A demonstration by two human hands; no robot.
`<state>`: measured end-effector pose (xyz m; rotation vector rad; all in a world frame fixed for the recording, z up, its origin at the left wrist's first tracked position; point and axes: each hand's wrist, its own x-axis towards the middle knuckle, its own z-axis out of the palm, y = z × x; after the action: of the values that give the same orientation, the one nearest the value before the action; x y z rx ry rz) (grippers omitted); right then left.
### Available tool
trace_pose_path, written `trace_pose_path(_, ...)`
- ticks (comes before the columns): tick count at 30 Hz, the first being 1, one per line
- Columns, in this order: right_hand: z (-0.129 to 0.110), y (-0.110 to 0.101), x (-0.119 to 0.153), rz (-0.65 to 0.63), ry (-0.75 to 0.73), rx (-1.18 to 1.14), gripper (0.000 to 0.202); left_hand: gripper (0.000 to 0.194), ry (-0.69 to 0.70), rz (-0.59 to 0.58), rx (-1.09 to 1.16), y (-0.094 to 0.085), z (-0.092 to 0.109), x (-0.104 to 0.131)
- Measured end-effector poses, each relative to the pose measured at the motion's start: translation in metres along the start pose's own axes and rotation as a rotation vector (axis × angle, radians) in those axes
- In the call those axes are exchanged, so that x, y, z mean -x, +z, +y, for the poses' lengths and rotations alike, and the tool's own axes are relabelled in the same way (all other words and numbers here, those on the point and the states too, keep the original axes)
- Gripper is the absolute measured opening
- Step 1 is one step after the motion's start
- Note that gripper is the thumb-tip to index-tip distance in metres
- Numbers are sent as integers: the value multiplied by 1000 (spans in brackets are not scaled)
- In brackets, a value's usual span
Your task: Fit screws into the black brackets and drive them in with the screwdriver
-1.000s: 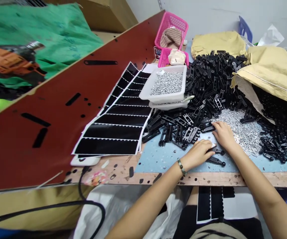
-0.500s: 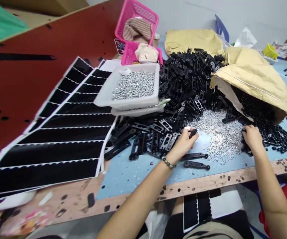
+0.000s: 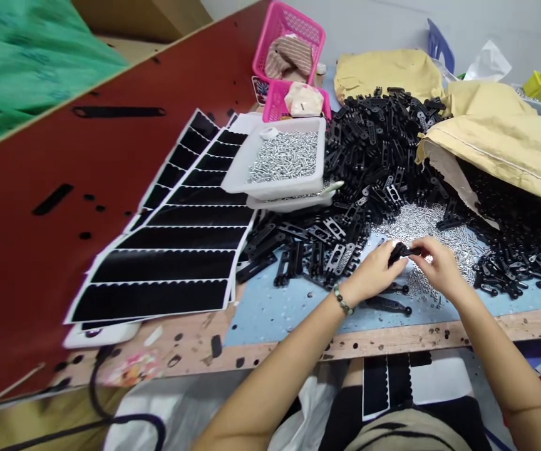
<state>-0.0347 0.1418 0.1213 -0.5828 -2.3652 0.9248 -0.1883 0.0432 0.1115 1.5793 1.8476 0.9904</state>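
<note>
My left hand [image 3: 374, 270] is closed around a black plastic arm piece [image 3: 396, 252], whose far end sticks out past the fingers. Close against it, my right hand [image 3: 441, 266] pinches a small black plastic part [image 3: 414, 251] that meets the arm piece. Fingers hide much of both parts. Below the hands, a black arm with a rounded tip [image 3: 387, 305] lies on the blue table sheet [image 3: 289, 319], and another is partly covered by my left hand. Behind the hands spreads a heap of small silver screws or pins [image 3: 423, 222].
Black plastic pieces [image 3: 374, 141] are heaped at the back. Smaller black parts [image 3: 524, 269] lie right, below an open yellow sack [image 3: 500, 144]. A white tray of silver screws [image 3: 322, 153], pink baskets [image 3: 320, 37] and black strip sheets [image 3: 167, 260] stand left.
My right hand has come left from the small black parts to my left hand, bringing a small black part against the arm piece. The camera view has turned left.
</note>
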Motion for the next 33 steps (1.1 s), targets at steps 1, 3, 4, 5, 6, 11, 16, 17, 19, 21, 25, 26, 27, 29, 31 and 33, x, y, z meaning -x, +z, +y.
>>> trace_pose_path(1, -4, 2, -2, 0, -16, 13, 13, 17, 20, 6, -23, -2, 0, 1)
trace_pose_path(3, -7, 2, -4, -21, -64, 34, 10, 21, 53, 7, -88, -7, 0, 3)
trace_pose_path(4, -6, 2, -4, -37, -87, 39, 9, 22, 69, -8, -128, -10, 0, 4)
trace_pose_path(5, -5, 1, -4, -47, -101, 38, 9, 23, 81, -26, -169, -11, -1, 5)
trace_pose_path(6, -4, 1, -2, -51, -102, 35, 9, 25, 87, -44, -209, -12, -1, 5)
trace_pose_path(11, 13, 7, 13, -52, 3, 44, 15, 25, 48, -142, -242, -7, -5, 5)
trace_pose_path(16, 25, 26, 31, -95, 49, 231, 16, 16, -116, -78, -164, -4, -21, 2)
trace_pose_path(17, 25, 31, 32, -126, 45, 296, 8, 17, -123, -62, -167, -5, -24, 2)
trace_pose_path(19, 24, 39, 33, -163, 49, 380, 4, 18, -103, -58, -172, -7, -28, 2)
trace_pose_path(21, 25, 41, 34, -130, 70, 368, 7, 16, -57, -76, -169, -6, -29, 2)
trace_pose_path(25, 33, 31, 44, -31, 61, 233, 20, 19, 79, -182, -145, 5, -27, 2)
trace_pose_path(26, 36, 30, 47, -40, 36, 231, 19, 21, 110, -210, -140, 8, -27, 2)
trace_pose_path(27, 38, 29, 51, -59, 7, 242, 18, 23, 135, -233, -138, 10, -28, 2)
trace_pose_path(29, 40, 32, 56, -88, -37, 280, 17, 23, 163, -262, -145, 12, -30, 3)
trace_pose_path(31, 39, 37, 59, -91, -59, 300, 18, 23, 169, -279, -158, 9, -34, 5)
trace_pose_path(33, 37, 40, 58, -107, -67, 297, 19, 23, 160, -297, -166, 3, -38, 6)
